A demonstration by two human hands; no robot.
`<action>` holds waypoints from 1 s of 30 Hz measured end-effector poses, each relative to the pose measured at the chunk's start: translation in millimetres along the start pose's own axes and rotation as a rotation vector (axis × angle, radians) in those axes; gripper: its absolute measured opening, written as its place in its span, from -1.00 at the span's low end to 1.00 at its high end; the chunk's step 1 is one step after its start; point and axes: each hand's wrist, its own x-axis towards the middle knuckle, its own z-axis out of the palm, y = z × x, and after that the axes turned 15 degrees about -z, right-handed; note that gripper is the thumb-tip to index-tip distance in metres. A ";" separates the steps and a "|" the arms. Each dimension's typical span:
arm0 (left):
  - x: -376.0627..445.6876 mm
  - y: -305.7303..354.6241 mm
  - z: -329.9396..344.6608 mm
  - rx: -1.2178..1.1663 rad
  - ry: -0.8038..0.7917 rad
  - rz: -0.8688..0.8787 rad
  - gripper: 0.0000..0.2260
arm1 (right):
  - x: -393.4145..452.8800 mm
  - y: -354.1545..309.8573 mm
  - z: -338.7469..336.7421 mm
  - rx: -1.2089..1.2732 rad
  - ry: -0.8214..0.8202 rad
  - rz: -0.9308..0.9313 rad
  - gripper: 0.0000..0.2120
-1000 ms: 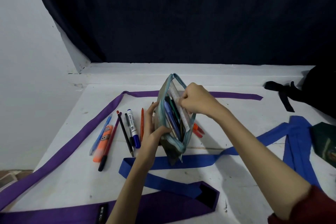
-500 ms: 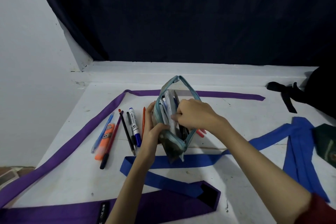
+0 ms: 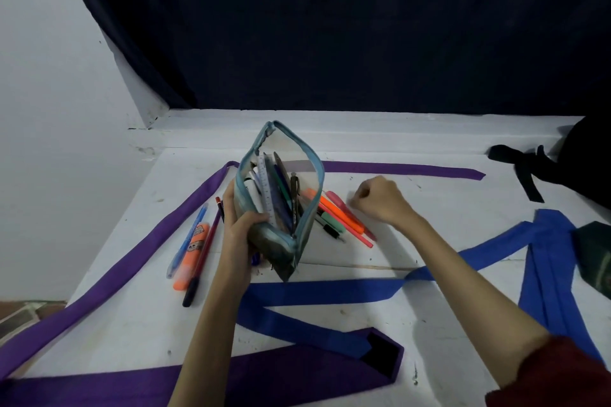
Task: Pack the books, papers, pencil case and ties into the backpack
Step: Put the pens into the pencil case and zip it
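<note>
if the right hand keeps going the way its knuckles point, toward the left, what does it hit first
Probably the pink pen, nearest of the loose markers lying between the right hand and the pencil case. The hand may be above the table, so depth is uncertain.

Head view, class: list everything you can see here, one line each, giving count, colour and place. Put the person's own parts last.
pencil case: one, teal with clear sides, open, held upright mid-table, with a ruler and pens inside
loose pens left of case: about four, blue, orange, dark red, black, on table
loose pens right of case: about four, orange, pink, green, on table
purple tie: one, running along the table's left, far and near sides
blue tie: one, across the near-right table
green item: one, right edge, partly cut off
backpack: one, black, far right
table: one, white
curtain: one, dark, behind
left hand: grip on the case
right hand: curled, empty, near the right pens
</note>
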 end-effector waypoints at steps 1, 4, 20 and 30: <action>-0.2 0.8 -0.4 -0.003 0.013 0.001 -0.30 | 0.9 3.2 8.2 -0.030 -0.041 0.010 -0.76; -0.9 1.1 -0.4 -0.005 0.032 -0.001 -0.37 | 5.9 7.6 24.8 -0.099 -0.069 0.020 -0.68; 2.4 -1.7 -3.4 0.040 0.017 -0.065 -0.45 | 29.2 19.7 20.7 0.142 0.272 0.019 -0.85; -1.6 0.2 2.8 0.076 0.038 -0.082 -0.48 | 20.3 17.5 26.9 -0.029 -0.193 0.110 -0.71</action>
